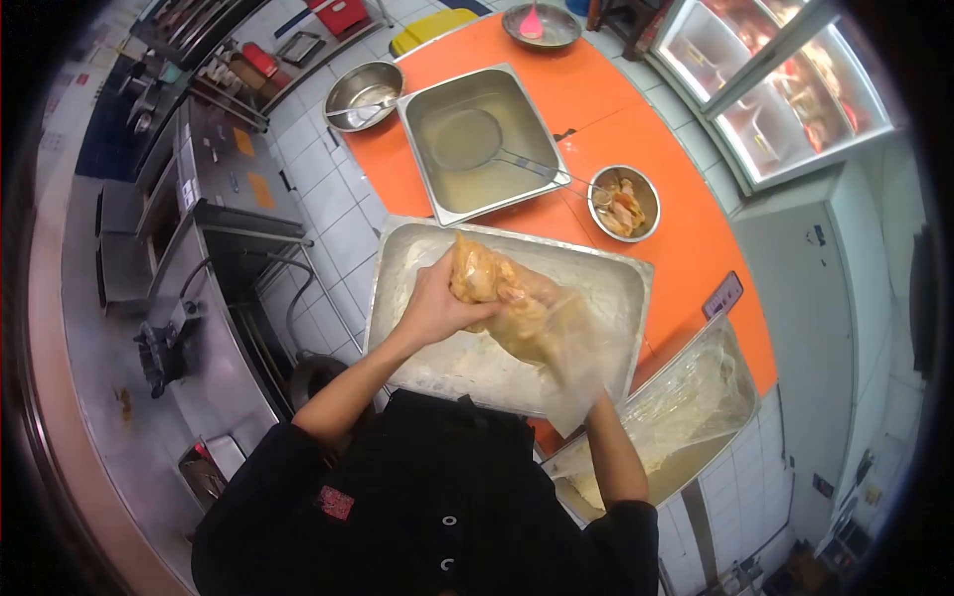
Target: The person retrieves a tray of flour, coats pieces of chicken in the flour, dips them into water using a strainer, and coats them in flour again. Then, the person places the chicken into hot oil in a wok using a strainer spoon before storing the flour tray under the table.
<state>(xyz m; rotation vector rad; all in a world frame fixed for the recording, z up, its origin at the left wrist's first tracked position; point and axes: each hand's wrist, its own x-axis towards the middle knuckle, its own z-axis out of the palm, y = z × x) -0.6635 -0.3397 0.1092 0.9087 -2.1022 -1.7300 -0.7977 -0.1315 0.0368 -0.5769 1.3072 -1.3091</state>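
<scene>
Over a large floured metal tray [422,370], my left hand [437,310] is wrapped round the near end of a clear plastic bag of raw marinated meat [517,306]. Pieces of meat show at the bag's left end, beside my fingers. The bag's loose, cloudy end hangs to the right, over my right hand [596,405]. The fingers of that hand are hidden behind the plastic, so its grip cannot be made out.
Beyond the tray, a deep pan [427,179] of cloudy liquid holds a strainer [467,139]. A small bowl of meat [624,204] stands right of it. At the near right is a plastic-lined container [686,417] of flour. A steel bowl [364,96] sits back left.
</scene>
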